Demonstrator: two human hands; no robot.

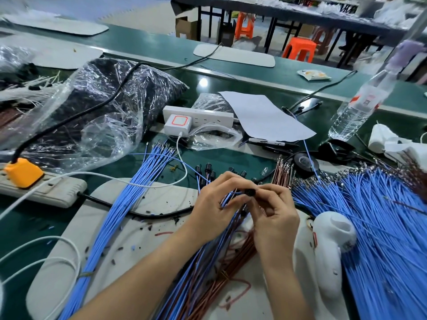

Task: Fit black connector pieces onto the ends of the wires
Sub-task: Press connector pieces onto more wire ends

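My left hand and my right hand meet over the grey mat. A small black connector piece is pinched between the fingertips of both hands. My left hand also grips the ends of blue and brown wires that run toward me. Several wires fitted with black connectors lie just beyond my hands. A bundle of blue wires lies to the left, brown wires beyond my right hand, and a big heap of blue wires on the right.
A plastic bag of black parts lies at the left. A white power strip with a charger, white paper, a water bottle, black tape and a white tool surround the work spot. A grey power strip carries an orange plug.
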